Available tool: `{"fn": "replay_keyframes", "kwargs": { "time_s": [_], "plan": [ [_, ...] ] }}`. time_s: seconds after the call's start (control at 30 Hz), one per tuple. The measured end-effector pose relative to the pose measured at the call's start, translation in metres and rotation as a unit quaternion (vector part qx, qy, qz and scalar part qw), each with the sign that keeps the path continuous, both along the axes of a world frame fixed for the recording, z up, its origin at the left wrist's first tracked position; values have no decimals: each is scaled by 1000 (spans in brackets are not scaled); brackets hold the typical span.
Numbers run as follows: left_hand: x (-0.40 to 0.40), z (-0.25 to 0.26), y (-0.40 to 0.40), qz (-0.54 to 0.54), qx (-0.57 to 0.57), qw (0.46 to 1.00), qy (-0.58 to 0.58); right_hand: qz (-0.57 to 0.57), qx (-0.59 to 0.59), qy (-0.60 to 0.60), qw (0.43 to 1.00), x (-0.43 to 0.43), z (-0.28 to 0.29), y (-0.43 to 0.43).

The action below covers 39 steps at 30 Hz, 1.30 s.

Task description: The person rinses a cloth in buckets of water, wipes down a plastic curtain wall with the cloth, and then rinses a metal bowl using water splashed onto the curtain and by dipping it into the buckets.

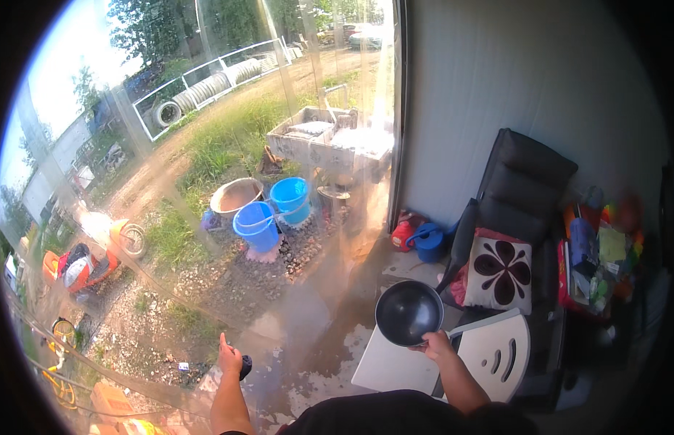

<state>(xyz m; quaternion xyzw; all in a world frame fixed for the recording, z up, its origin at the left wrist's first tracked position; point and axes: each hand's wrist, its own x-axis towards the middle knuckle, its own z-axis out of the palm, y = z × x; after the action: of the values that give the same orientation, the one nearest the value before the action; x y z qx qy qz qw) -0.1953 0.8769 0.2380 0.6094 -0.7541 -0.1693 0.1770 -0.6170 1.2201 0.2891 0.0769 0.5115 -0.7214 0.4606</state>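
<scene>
My right hand point(436, 346) grips the rim of a dark round metal bowl or pan point(409, 313), whose inside faces up. The bowl is above a light-coloured chair point(391, 361) with a slotted backrest. On the left, my left hand point(229, 359) is raised near a clear plastic strip curtain point(206, 310), one finger pointing up. A small black object point(246, 367) shows beside that hand; whether the hand holds it I cannot tell.
Beyond the curtain stand blue buckets point(256, 227), a wide basin point(237, 196), a stone sink point(326, 141) and an orange scooter point(92, 266). A dark recliner point(527, 190) with a flower-patterned cushion point(500, 272) and a blue watering can point(428, 243) are at right.
</scene>
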Motion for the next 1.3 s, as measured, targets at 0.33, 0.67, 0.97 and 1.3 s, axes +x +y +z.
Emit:
{"fn": "replay_keyframes", "kwargs": {
  "time_s": [0.33,0.67,0.97,1.3],
  "plan": [
    [-28,-22,105,-51,98,976,190,153,-17,-20,988,39,12,-42],
    [-69,59,245,-39,419,757,499,428,-4,-2,904,82,21,-62],
    [-59,60,352,75,285,760,579,611,-3,0,791,150,29,-39],
    [-27,57,449,196,216,678,675,717,0,17,697,203,33,8]
  ]
}}
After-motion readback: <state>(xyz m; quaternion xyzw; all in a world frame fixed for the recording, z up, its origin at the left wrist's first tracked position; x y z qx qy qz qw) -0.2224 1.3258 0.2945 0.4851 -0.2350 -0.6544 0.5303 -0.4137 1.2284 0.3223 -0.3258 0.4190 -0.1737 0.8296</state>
